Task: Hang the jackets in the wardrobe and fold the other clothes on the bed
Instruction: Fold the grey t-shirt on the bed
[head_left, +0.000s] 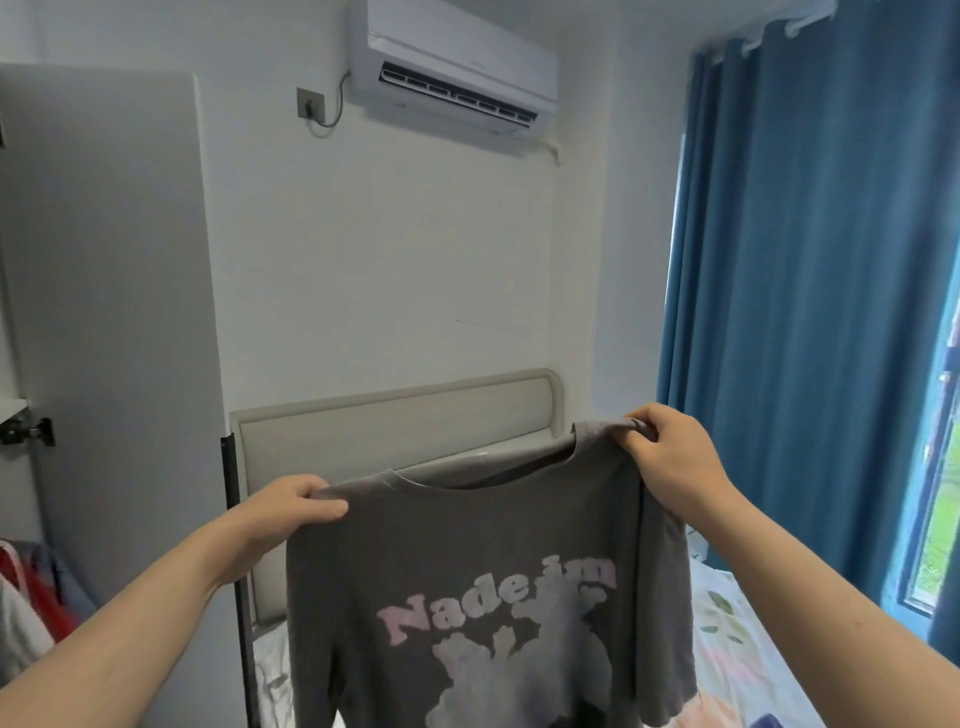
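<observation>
Head: left hand (283, 512), right hand (670, 457) pinch soft grey printed T-shirt (467, 540) shoulders.

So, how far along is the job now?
Done: some clothes, one red, show beside the wardrobe door; whether hung, I cannot tell. In hand: the left hand and right hand hold a grey T-shirt up by its shoulders, unfolded. Left: folding it on the bed.

Grey T-shirt (483, 587): pink print "Nade im", possibly (fold hides middle); lower lettering unreadable.
</observation>
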